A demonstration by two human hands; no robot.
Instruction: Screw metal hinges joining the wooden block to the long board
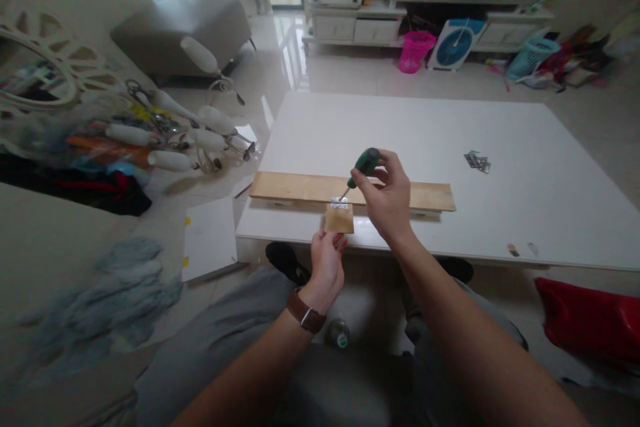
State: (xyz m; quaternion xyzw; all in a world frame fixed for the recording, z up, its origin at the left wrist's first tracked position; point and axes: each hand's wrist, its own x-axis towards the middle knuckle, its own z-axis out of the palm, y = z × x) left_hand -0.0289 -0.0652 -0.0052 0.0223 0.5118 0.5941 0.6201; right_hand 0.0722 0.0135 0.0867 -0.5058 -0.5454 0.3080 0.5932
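My right hand (386, 190) is closed around the green and black handle of a screwdriver (365, 165). The screwdriver slants down to the left, its tip at a small metal hinge (339, 203). One leaf of the hinge lies on a long wooden board (295, 188), the other on a small wooden block (340, 220). My left hand (327, 255) grips the near edge of that block from below, its fingers partly hidden. Whether a screw sits under the tip is too small to tell.
The long board rests on low supports along the near edge of a white table (400, 127). Loose metal hardware (477, 161) lies farther right on it. A lamp with white shades (207, 137) stands left, a clear bottle (339, 332) below, and a red stool (590, 320) at right.
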